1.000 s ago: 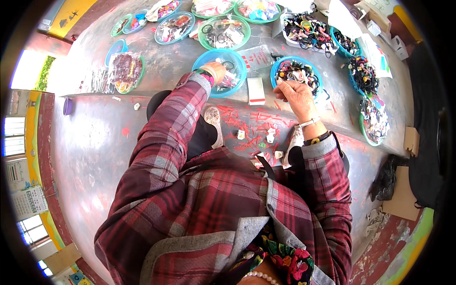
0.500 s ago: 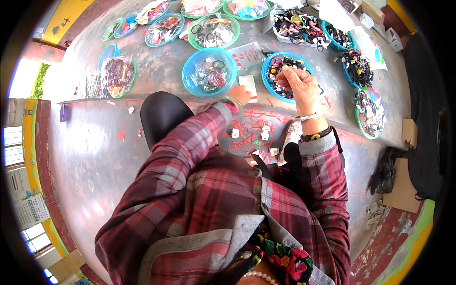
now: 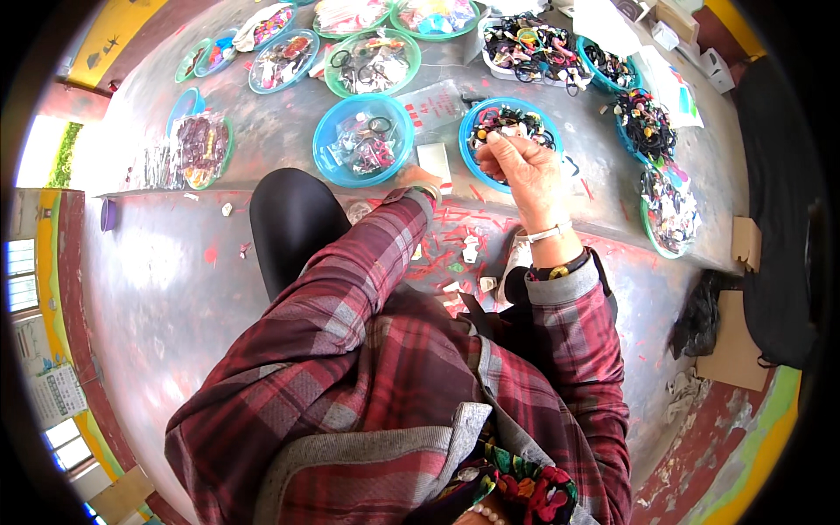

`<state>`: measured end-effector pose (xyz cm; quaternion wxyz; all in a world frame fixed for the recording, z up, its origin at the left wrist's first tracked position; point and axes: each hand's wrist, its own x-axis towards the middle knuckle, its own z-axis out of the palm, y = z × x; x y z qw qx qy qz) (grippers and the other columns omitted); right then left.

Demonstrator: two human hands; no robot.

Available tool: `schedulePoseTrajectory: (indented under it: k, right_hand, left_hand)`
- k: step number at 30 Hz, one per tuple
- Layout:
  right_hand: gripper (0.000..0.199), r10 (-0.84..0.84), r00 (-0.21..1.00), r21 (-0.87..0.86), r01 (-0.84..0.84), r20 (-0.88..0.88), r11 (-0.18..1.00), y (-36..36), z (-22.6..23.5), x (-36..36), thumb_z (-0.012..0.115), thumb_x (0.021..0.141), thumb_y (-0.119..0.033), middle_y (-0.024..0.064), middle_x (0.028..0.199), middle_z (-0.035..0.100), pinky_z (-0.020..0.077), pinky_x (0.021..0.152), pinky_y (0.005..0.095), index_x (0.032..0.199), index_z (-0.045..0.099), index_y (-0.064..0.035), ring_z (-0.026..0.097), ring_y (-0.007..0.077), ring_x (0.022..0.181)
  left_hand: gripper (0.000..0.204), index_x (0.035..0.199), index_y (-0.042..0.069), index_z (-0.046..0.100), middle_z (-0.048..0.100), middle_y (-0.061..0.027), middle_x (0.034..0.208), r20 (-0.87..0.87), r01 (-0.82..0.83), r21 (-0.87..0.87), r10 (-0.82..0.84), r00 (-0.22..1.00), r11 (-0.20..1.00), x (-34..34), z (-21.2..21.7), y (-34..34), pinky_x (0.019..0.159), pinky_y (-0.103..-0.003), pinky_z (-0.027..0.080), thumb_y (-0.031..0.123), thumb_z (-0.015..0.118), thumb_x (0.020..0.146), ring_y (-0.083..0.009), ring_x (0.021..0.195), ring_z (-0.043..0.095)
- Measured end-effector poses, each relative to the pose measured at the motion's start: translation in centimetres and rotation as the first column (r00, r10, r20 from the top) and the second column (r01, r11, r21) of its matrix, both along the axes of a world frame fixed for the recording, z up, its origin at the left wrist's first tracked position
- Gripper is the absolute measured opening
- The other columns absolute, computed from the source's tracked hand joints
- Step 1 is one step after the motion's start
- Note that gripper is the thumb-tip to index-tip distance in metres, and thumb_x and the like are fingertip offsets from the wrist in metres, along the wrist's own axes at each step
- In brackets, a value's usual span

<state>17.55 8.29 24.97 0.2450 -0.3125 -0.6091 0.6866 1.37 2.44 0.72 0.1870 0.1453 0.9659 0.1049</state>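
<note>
My right hand (image 3: pixel 528 179) is raised over a blue basin (image 3: pixel 465 149) of dark hair ties with small coloured trinkets (image 3: pixel 516 122). Its thumb and fingertips are pressed together in a pinch; what they hold, if anything, is too small to make out. Low by the right rim of another blue basin (image 3: pixel 324 149) is my left hand (image 3: pixel 418 177), next to a small white box (image 3: pixel 434 163). The left hand's fingers are mostly hidden. Clear plastic packets (image 3: pixel 372 147) and a black hair tie (image 3: pixel 380 124) lie in that left basin.
Several basins and trays of small goods stand farther back, among them a green basin (image 3: pixel 411 74) and a white tub of dark hair ties (image 3: pixel 535 52). A clear printed bag (image 3: pixel 435 105) lies between the nearer basins. Red strips (image 3: pixel 455 234) litter the floor below the ledge.
The whole view has shifted slightly, so things appear farther left. My left hand has drawn in closer to the left basin's rim. My right hand keeps its pinch over the hair ties.
</note>
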Motion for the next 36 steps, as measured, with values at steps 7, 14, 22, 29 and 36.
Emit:
schedulePoseTrajectory:
  k: [7,14,22,29,36]
  right_hand:
    - [0.028,0.025,0.999,0.014,-0.025,-0.045,1.000,-0.1,0.1,-0.4,0.059,0.084,-0.025,0.0037,0.065,0.062,0.0439,0.057,0.0214,0.074,0.065,0.0007,0.056,0.0088,0.059]
    - [0.029,0.048,0.999,0.053,-0.049,0.010,0.997,0.3,-0.5,-0.3,0.058,0.085,-0.027,0.0025,0.067,0.061,0.0434,0.058,0.0205,0.077,0.065,-0.0005,0.054,0.0079,0.060]
    - [0.026,0.011,0.999,0.138,-0.017,0.048,0.990,1.3,-2.2,-1.0,0.060,0.082,-0.022,0.0040,0.061,0.061,0.0424,0.055,0.0215,0.073,0.066,0.0007,0.056,0.0085,0.058]
    - [0.038,0.015,0.993,0.232,-0.042,0.119,0.972,0.3,-2.6,-1.5,0.072,0.070,-0.008,0.0084,0.085,0.062,0.0471,0.066,0.0248,0.103,0.055,0.0018,0.058,0.0122,0.074]
    - [0.028,0.105,0.992,0.024,-0.103,-0.076,0.994,-1.0,-3.7,-2.1,0.069,0.069,0.003,0.0011,0.079,0.059,0.0445,0.062,0.0220,0.094,0.056,-0.0019,0.054,0.0077,0.069]
  left_hand:
    - [0.052,0.109,-0.001,0.050,0.057,-0.0204,0.106,0.129,-0.286,0.186,0.266,0.955,0.940,-0.2,-2.6,1.8,0.081,-0.039,0.047,0.020,0.068,0.065,-0.0327,0.096,0.057]
    - [0.032,0.099,-0.003,0.054,0.060,-0.0215,0.090,0.358,-0.152,0.503,-0.045,0.933,0.851,-1.0,-4.5,1.6,0.072,-0.039,0.048,0.003,0.062,0.069,-0.0336,0.086,0.060]
    - [0.033,0.107,-0.003,0.050,0.060,-0.0154,0.096,0.848,-0.543,0.495,-0.239,0.474,0.678,-1.4,5.4,-3.0,0.073,-0.035,0.048,-0.004,0.056,0.075,-0.0248,0.084,0.061]
    - [0.035,0.111,-0.001,0.050,0.059,-0.0111,0.103,0.631,-0.492,0.746,-0.712,0.307,0.449,2.7,18.0,-7.5,0.083,-0.033,0.047,-0.003,0.057,0.077,-0.0208,0.091,0.060]
    - [0.028,0.108,-0.001,0.053,0.060,-0.0082,0.100,0.620,-0.524,0.720,-0.761,0.191,0.455,3.0,17.8,-8.4,0.081,-0.031,0.048,0.005,0.058,0.081,-0.0166,0.089,0.060]
